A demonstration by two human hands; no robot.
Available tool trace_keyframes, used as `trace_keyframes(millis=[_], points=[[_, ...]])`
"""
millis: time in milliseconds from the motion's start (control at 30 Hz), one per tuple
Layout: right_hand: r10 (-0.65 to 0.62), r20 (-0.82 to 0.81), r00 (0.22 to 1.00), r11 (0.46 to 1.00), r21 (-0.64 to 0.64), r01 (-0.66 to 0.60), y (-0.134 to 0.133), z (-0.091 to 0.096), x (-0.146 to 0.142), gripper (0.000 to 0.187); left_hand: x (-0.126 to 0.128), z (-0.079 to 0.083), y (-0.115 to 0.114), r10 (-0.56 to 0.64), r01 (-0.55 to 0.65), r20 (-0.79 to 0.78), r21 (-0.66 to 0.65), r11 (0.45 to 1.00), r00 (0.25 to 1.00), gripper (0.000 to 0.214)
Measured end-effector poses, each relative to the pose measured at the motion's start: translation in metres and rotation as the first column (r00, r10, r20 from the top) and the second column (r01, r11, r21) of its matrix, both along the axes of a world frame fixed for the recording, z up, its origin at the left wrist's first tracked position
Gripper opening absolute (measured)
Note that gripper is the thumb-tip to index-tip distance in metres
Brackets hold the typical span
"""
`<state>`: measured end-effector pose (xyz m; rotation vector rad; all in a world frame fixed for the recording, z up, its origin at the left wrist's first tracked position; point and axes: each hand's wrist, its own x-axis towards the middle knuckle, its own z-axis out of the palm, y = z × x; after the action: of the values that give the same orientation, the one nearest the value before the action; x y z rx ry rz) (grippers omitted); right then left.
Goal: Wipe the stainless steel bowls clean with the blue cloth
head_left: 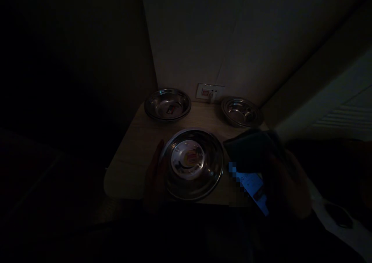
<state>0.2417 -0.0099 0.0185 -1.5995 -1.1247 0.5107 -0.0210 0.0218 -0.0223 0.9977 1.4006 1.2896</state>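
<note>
The light is very dim. In the head view a wide, shiny steel bowl (213, 177) with a label on its bottom rests near the front of a small wooden table. Against its left rim is my left hand (155, 179), its fingers running along the edge and appearing to grip it; the darkness hides their exact hold. Off to the right, my right hand (292, 183) is closed round a dark, folded cloth-like piece (250, 148), slightly blurred. Below that piece lies a blue-lit flat thing (252, 185), perhaps a phone screen, partly covered by it.
Two more places on the wooden table (124, 174) hold steel bowls: one bowl (162, 106) at the back left, another (242, 114) at the back right. Behind them is a wall with a socket plate (210, 91). A dark oval thing (338, 215) lies on a pale surface at right.
</note>
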Motion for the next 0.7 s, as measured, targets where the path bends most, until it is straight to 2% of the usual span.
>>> trace_keyframes(millis=[33, 67, 100, 133, 167, 200, 233, 267, 367, 467, 633, 700], points=[[-0.03, 0.078, 0.996, 0.998, 0.051, 0.027, -0.002, 0.0, -0.005, 0.023, 0.001, 0.0, 0.0, -0.002, 0.002, 0.01, -0.001, 1.0, 1.0, 0.052], [-0.009, 0.196, 0.981, 0.994, 0.106, -0.012, -0.003, -0.002, -0.012, 0.027, 0.002, 0.0, 0.0, 0.0, 0.001, 0.019, -0.018, 1.0, 1.0, 0.052], [0.079, 0.354, 0.932, 0.979, 0.151, -0.141, -0.003, -0.005, -0.018, 0.032, 0.003, -0.001, 0.0, 0.007, -0.006, 0.027, -0.04, 0.999, 1.0, 0.052], [0.204, 0.514, 0.833, 0.939, 0.138, -0.315, -0.002, -0.01, -0.025, 0.038, 0.004, -0.001, 0.001, 0.012, -0.009, 0.038, -0.061, 0.998, 0.999, 0.052], [0.324, 0.646, 0.691, 0.876, 0.071, -0.478, -0.001, -0.016, -0.031, 0.042, 0.005, -0.002, 0.001, 0.016, -0.012, 0.049, -0.072, 0.997, 0.999, 0.051], [0.415, 0.728, 0.547, 0.809, -0.02, -0.587, 0.0, -0.022, -0.036, 0.046, 0.006, -0.003, 0.001, 0.023, -0.019, 0.063, -0.065, 0.998, 0.998, 0.05], [0.458, 0.775, 0.436, 0.769, -0.099, -0.632, 0.001, -0.029, -0.041, 0.048, 0.007, -0.004, 0.001, 0.022, -0.019, 0.079, -0.037, 0.999, 0.997, 0.049], [0.465, 0.802, 0.376, 0.762, -0.146, -0.631, 0.001, -0.034, -0.044, 0.046, 0.008, -0.005, 0.001, 0.016, -0.016, 0.091, 0.008, 1.0, 0.996, 0.048], [0.441, 0.829, 0.345, 0.79, -0.176, -0.587, -0.002, -0.041, -0.05, 0.035, 0.012, -0.007, 0.001, 0.016, -0.033, 0.108, 0.157, 0.987, 0.994, 0.045], [0.446, 0.836, 0.321, 0.798, -0.208, -0.566, -0.006, -0.035, -0.053, 0.03, 0.014, -0.009, -0.002, 0.014, -0.045, 0.129, 0.236, 0.971, 0.992, 0.044], [0.518, 0.811, 0.273, 0.78, -0.316, -0.54, -0.002, -0.031, -0.06, 0.045, 0.021, -0.013, -0.009, -0.145, 0.096, 0.153, 0.293, 0.951, 0.978, 0.047], [0.555, 0.775, 0.301, 0.755, -0.317, -0.574, 0.0, -0.033, -0.067, 0.046, 0.025, -0.016, -0.01, -0.128, 0.07, 0.185, 0.294, 0.953, 0.974, 0.047]])
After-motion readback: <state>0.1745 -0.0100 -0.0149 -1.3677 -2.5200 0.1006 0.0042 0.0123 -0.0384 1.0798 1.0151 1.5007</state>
